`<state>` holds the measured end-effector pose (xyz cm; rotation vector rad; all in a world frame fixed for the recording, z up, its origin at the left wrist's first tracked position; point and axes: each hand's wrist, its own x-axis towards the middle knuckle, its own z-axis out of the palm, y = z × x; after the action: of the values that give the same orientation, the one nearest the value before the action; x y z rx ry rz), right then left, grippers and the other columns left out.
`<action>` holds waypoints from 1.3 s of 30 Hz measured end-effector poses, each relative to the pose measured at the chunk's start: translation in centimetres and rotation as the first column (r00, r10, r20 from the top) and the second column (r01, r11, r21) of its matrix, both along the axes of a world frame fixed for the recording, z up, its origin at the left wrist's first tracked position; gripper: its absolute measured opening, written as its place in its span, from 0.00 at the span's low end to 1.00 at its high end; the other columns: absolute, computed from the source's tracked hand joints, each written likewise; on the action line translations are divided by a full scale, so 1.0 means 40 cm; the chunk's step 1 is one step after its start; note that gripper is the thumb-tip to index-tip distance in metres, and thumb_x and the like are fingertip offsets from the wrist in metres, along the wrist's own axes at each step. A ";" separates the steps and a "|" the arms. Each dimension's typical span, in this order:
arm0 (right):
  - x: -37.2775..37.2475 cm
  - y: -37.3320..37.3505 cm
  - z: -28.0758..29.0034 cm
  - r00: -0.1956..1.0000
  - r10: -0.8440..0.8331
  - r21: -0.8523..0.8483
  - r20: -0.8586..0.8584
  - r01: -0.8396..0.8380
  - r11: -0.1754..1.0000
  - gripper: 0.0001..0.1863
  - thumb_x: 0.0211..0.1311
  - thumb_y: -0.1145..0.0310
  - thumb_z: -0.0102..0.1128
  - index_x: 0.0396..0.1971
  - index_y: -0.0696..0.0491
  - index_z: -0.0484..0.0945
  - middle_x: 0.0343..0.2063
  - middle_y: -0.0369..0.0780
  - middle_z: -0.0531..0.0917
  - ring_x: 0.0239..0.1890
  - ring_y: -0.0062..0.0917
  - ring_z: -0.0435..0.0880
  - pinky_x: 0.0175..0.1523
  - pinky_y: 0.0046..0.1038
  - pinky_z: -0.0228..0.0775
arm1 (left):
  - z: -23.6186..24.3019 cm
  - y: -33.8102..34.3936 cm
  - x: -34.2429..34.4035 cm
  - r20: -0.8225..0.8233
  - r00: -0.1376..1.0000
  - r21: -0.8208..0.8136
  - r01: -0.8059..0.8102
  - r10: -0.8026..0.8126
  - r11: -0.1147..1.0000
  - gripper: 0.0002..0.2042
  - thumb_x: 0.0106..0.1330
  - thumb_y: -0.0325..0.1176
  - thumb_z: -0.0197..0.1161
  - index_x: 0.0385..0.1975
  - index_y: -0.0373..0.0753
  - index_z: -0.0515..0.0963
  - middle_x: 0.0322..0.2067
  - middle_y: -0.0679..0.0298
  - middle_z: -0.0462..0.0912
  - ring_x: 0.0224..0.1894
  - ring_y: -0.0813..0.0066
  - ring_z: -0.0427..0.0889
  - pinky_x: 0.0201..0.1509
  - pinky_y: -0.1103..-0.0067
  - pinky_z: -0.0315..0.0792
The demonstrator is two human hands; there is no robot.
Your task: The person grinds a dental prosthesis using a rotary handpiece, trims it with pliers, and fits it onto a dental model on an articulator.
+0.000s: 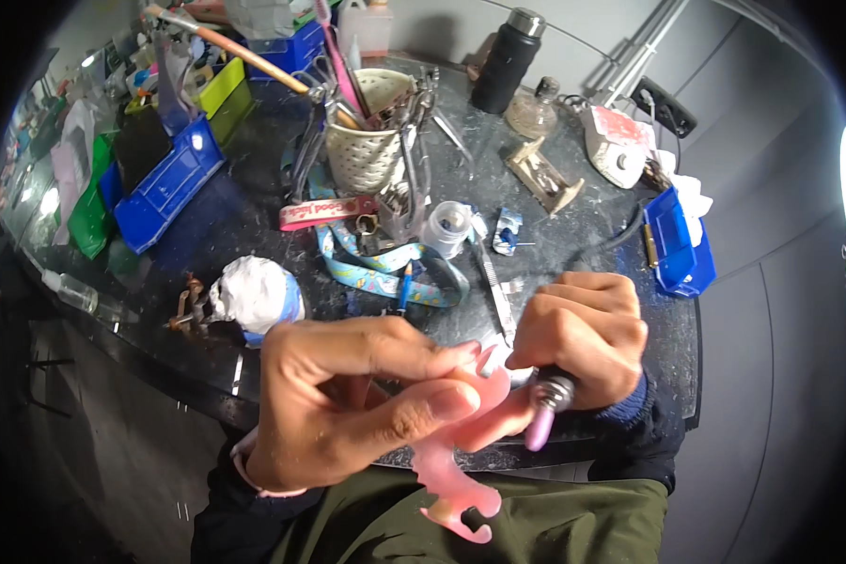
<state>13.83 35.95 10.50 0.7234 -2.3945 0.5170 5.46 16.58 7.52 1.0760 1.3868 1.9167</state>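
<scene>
My left hand [338, 404] pinches a pink translucent plastic piece [451, 489] with scalloped edges and hooked ends, its thumb and index finger at the piece's upper part, the rest hanging below. My right hand [583, 338] is closed around a slim tool [551, 399] whose metal collar and lilac end point toward me. The tool's other end is hidden by the fingers. The right hand is right beside the upper edge of the pink piece, with a finger extending behind it.
The dark worktable [658, 357] bears a perforated cup of tools [357, 155], blue bins [169, 183], a white lump in a container [244, 287], a small clear cup [446, 235], a lanyard [367, 273], a black bottle [506, 66] and a white device [611, 146].
</scene>
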 end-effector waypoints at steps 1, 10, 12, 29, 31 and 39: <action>0.000 0.003 -0.008 1.000 -0.006 -0.007 -0.004 0.006 1.000 0.22 0.40 0.49 0.64 0.15 0.51 0.67 0.10 0.33 0.69 0.09 0.21 0.67 0.15 0.21 0.51 | 0.001 0.004 0.004 -0.053 0.998 0.018 -0.016 0.017 1.000 0.09 0.53 0.23 0.66 0.35 0.30 0.79 0.26 0.56 0.82 0.23 0.83 0.77 0.22 0.89 0.67; -0.004 0.008 -0.013 0.999 0.012 0.042 -0.046 -0.010 0.999 0.14 0.43 0.59 0.58 0.16 0.54 0.67 0.11 0.34 0.69 0.10 0.21 0.67 0.15 0.22 0.52 | -0.003 0.034 0.024 -0.106 0.993 0.238 -0.023 0.050 0.971 0.10 0.51 0.20 0.65 0.34 0.26 0.78 0.24 0.54 0.81 0.26 0.74 0.82 0.27 0.86 0.76; -0.003 0.010 -0.019 0.997 0.001 0.080 -0.082 0.006 0.997 0.15 0.44 0.58 0.58 0.16 0.54 0.67 0.11 0.34 0.69 0.11 0.21 0.68 0.15 0.22 0.52 | -0.009 0.038 0.023 -0.107 0.993 0.255 -0.024 0.053 0.967 0.11 0.50 0.20 0.66 0.34 0.26 0.78 0.24 0.54 0.81 0.25 0.75 0.82 0.26 0.86 0.75; 0.000 0.009 -0.032 0.994 -0.001 0.132 -0.108 0.016 0.991 0.10 0.31 0.67 0.55 0.15 0.55 0.68 0.12 0.35 0.69 0.13 0.23 0.71 0.18 0.21 0.59 | -0.019 0.052 0.023 -0.076 0.996 0.279 -0.013 0.035 0.960 0.11 0.47 0.19 0.68 0.32 0.27 0.79 0.23 0.53 0.81 0.23 0.76 0.81 0.24 0.86 0.72; 0.004 0.010 -0.025 0.996 -0.034 0.119 -0.088 0.044 0.992 0.10 0.31 0.66 0.56 0.16 0.55 0.68 0.12 0.35 0.69 0.13 0.23 0.71 0.19 0.22 0.61 | -0.031 0.058 0.034 -0.037 0.998 0.301 -0.038 0.051 0.953 0.11 0.47 0.19 0.68 0.32 0.27 0.79 0.22 0.53 0.81 0.23 0.77 0.81 0.24 0.86 0.72; 0.008 0.016 -0.029 0.994 0.002 0.136 -0.111 0.013 0.991 0.09 0.35 0.66 0.56 0.16 0.55 0.68 0.13 0.35 0.70 0.14 0.23 0.72 0.21 0.22 0.63 | -0.029 0.061 0.043 -0.010 0.995 0.330 -0.092 0.101 0.939 0.13 0.45 0.19 0.70 0.32 0.27 0.79 0.22 0.54 0.81 0.22 0.78 0.81 0.23 0.87 0.71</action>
<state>14.13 36.59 9.34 0.7841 -2.3434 0.3036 7.18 19.01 6.37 1.2077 1.1759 2.2718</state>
